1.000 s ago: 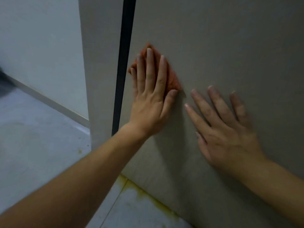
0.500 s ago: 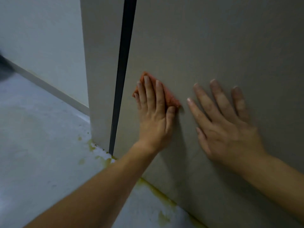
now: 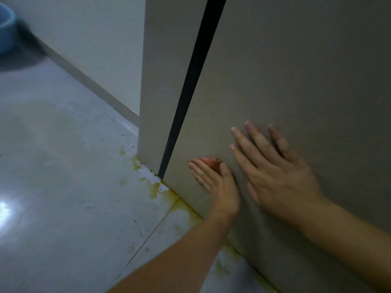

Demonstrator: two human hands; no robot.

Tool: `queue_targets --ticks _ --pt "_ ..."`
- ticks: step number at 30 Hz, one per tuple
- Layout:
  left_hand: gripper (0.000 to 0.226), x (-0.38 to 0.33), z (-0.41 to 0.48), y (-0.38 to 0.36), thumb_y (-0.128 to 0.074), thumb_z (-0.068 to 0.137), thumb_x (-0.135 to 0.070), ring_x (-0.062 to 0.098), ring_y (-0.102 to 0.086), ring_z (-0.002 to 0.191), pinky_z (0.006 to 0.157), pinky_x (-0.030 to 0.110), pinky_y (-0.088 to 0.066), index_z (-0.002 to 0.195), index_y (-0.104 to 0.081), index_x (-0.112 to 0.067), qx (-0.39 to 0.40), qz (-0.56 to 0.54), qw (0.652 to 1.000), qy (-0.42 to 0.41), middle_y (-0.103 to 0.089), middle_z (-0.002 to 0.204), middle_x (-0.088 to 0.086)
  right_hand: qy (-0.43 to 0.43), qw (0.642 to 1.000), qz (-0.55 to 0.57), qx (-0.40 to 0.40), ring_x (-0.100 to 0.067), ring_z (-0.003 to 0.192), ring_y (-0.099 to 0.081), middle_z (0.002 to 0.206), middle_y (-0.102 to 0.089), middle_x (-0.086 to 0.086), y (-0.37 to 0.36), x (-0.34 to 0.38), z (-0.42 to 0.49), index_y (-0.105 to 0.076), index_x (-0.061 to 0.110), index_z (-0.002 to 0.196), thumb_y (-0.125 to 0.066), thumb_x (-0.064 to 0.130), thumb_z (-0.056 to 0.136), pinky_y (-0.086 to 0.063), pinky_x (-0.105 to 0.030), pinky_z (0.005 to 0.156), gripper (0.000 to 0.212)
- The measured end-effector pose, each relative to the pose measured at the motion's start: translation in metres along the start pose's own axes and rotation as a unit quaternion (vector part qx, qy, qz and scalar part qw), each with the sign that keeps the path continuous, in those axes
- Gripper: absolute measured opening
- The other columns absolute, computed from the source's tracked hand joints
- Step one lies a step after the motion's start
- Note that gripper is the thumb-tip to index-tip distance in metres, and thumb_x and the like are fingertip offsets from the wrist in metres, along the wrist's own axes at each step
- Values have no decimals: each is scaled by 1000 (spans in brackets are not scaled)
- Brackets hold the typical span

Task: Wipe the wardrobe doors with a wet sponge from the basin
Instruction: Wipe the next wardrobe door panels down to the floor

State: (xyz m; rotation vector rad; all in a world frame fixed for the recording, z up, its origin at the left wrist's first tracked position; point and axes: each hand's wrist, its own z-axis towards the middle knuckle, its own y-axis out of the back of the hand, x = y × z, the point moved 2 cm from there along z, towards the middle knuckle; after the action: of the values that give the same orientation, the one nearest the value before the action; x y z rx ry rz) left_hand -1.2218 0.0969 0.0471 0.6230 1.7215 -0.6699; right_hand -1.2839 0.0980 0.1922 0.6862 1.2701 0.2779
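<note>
The orange sponge (image 3: 209,161) is pressed low on the wardrobe door (image 3: 296,81) under the flat left hand (image 3: 215,187); the right hand (image 3: 275,170) is spread beside it. If carried lower, yellow floor residue (image 3: 155,190) may be picked up and smeared.

Orange sponge (image 3: 209,162) low on grey wardrobe door (image 3: 296,81), mostly hidden

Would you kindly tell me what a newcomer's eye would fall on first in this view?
Both hands lie flat on the grey wardrobe door, low near the floor: the left hand presses an orange sponge against it, and the right hand is spread just beside it. Yellowish stains mark the floor along the wardrobe's foot, and a blue basin sits at the upper left edge.
</note>
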Motion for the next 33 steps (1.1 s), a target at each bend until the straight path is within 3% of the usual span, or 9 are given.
queue_targets --ticks 3,6,10,15,18,22,26,31,33 --pt "109 11 -12 -10 -13 75 -94 9 32 149 123 30 17 148 32 -26 40 -27 998 45 38 159 -8 -15 1000 15 -6 -40 156 -9 166 -19 -23 -4 10 3 -41 -3 151 -32 24 97 4 -55 126 61" --pt "80 16 52 19 -27 106 -55 17 17 156 126 36 9 159 15 -14 -47 -39 986 156 22 168 3 7 1000 8 9 -39 157 -7 168 -14 -23 -11 13 3 -35 -3 154 -40 24 94 0 -56 127 66" --pt "75 50 83 40 -26 107 -52 18 12 157 127 39 5 161 10 -13 -68 -68 980 176 17 170 3 43 999 12 27 -40 157 -4 168 -10 -25 -24 28 6 -30 -3 156 -40 25 96 -2 -55 127 67" --pt "147 92 11 8 -14 53 -107 13 11 157 126 35 6 162 4 -10 9 -74 964 254 12 170 2 58 997 22 44 -41 157 -3 167 -10 -25 -38 50 10 -36 -3 154 -35 25 96 2 -57 126 64" --pt "87 96 46 28 -25 103 -61 22 5 158 123 31 4 160 3 -2 -33 -77 957 279 8 170 12 56 997 23 45 -40 157 -4 168 -10 -24 -40 52 11 -38 -2 153 -37 25 95 2 -57 126 64" --pt "64 120 81 46 -29 111 -36 28 -12 156 117 25 -5 159 -13 3 -96 -62 961 253 -10 169 17 43 998 30 46 -39 157 -7 168 -13 -23 -38 52 11 -41 0 152 -37 26 95 2 -56 126 63" --pt "96 132 14 6 -30 94 -76 25 -19 155 127 46 -16 161 -14 -11 -25 -119 943 311 -15 169 11 34 997 41 49 -38 157 -5 168 -12 -21 -37 54 11 -43 -1 150 -39 26 94 3 -56 126 63" --pt "100 214 21 -22 -19 77 -98 20 -18 157 125 50 -18 160 -17 -42 49 -176 923 340 -16 170 -5 36 997 41 51 -37 157 -5 168 -14 -21 -37 53 11 -47 -1 148 -42 26 91 3 -55 126 64" --pt "98 178 50 -2 -19 83 -94 20 -14 157 128 47 -13 162 -14 -36 11 -172 925 338 -13 171 -2 33 997 45 55 -37 157 -7 168 -15 -21 -35 53 11 -48 0 148 -43 25 90 2 -55 127 63"
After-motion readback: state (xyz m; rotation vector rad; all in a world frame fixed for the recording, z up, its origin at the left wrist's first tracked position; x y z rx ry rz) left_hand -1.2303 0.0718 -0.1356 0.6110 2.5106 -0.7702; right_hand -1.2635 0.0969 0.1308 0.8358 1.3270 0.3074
